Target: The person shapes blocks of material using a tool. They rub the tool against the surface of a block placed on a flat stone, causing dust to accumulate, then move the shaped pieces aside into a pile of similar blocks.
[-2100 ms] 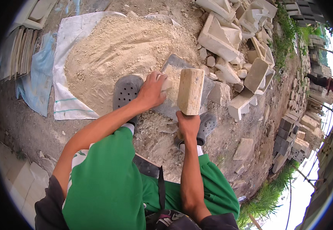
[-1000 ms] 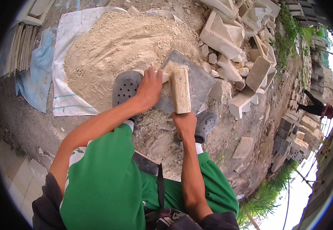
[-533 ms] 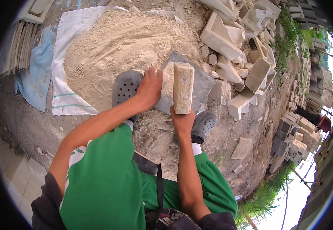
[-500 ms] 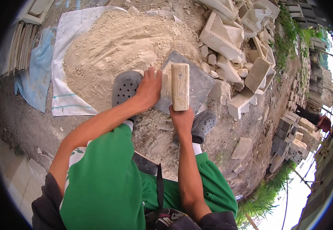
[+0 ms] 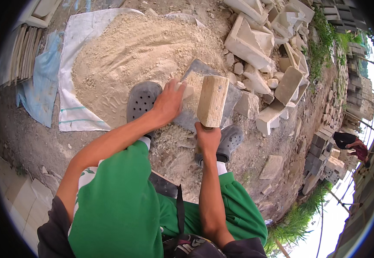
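Observation:
My right hand (image 5: 208, 139) is closed around the handle of a wooden mallet (image 5: 212, 103), whose blocky pale head is raised above a dark grey slab (image 5: 226, 95). Across the slab's left side, my left hand (image 5: 168, 102) curls its fingers on a pale stone-like chunk (image 5: 188, 90). Crumbs and powder (image 5: 194, 79) lie on the slab by this chunk. The mallet head hides the slab's middle, and most of the mallet's handle is hidden in my grip.
Beyond the slab, a heap of tan powder (image 5: 139, 56) spreads over a white woven sheet (image 5: 73, 86). Broken pale slabs and blocks (image 5: 249, 43) pile up at the right. My grey clogs (image 5: 143, 101) flank the slab. Another person (image 5: 354, 146) is far off at the right, near stacked blocks (image 5: 320, 150).
The mallet has shifted slightly right and its head has tilted. More crumbs show on the slab. My left hand stays nearly in place. The distant person has come further into view.

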{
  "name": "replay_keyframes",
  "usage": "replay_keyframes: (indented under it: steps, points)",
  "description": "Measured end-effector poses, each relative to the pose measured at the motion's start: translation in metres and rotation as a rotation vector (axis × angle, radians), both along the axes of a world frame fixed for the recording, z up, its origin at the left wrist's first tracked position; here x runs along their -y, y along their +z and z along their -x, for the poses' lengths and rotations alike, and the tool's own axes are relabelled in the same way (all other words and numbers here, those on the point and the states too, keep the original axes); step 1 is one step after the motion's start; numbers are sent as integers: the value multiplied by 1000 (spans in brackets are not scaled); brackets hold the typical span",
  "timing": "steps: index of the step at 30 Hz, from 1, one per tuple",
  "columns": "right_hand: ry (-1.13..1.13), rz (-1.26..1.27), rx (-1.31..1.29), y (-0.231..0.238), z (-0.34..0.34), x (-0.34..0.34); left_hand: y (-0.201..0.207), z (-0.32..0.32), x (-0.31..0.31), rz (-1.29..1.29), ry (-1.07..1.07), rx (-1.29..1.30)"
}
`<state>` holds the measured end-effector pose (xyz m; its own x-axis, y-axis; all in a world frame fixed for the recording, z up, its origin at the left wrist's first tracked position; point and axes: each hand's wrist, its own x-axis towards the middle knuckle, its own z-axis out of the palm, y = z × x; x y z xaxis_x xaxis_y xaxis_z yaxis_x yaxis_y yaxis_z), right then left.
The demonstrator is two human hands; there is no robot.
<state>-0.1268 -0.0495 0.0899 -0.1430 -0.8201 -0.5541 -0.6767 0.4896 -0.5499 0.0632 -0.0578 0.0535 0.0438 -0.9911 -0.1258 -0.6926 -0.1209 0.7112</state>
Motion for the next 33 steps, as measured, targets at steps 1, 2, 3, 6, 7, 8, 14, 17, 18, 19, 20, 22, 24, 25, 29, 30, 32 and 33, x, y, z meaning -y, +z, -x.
replay_keyframes:
  steps: [1, 2, 3, 6, 7, 8, 14, 17, 18, 19, 20, 22, 24, 25, 29, 30, 32, 33]
  points:
    - [-78, 88, 121, -6, 5, -9, 0, 1, 2, 29, 3, -55]
    - [-65, 40, 47, -12, 11, -14, 1, 1, 3, 57, 5, -109]
    - [-68, 43, 45, -8, 8, -11, -2, 0, 3, 60, 1, -111]
    - [-24, -106, -128, 9, 4, -5, -10, -2, 2, 67, 2, -175]
    - [-3, -76, -140, 14, 5, -5, -11, -1, 2, 91, -13, -142]
    - [20, -47, -151, 18, 6, -5, -13, -1, 1, 114, -27, -109]
    - [-75, 314, 223, 1, 1, -13, -12, 1, 5, 147, -40, -89]
    - [103, 103, -144, -4, -6, -8, -20, -1, 2, 130, -45, -62]
    - [-43, -24, -25, 11, -14, -2, -20, -2, 2, 128, -44, -59]
    - [-42, -25, -22, 10, -12, -3, -21, -3, 1, 137, -37, -71]
    - [-99, 59, 67, 9, -9, -6, -21, -3, 1, 145, -30, -83]
    - [-146, 274, 142, 5, -3, -11, -20, -2, 3, 149, -37, -71]
    - [-87, 364, 148, 0, -3, -11, -21, -2, 4, 159, -43, -61]
    - [-25, 457, 155, -1, -4, -10, -22, -2, 3, 157, -39, -53]
    - [-61, -76, -5, -2, -1, 3, -23, -2, 2, 145, -50, -36]
    - [-109, 11, 0, 6, -6, 3, -22, -2, 1, 143, -46, -32]
    - [-183, 159, 178, 6, -2, -2, -19, -2, 2, 144, -25, -69]
    - [-191, 275, 236, 5, 1, -5, -18, -1, 2, 142, -27, -72]
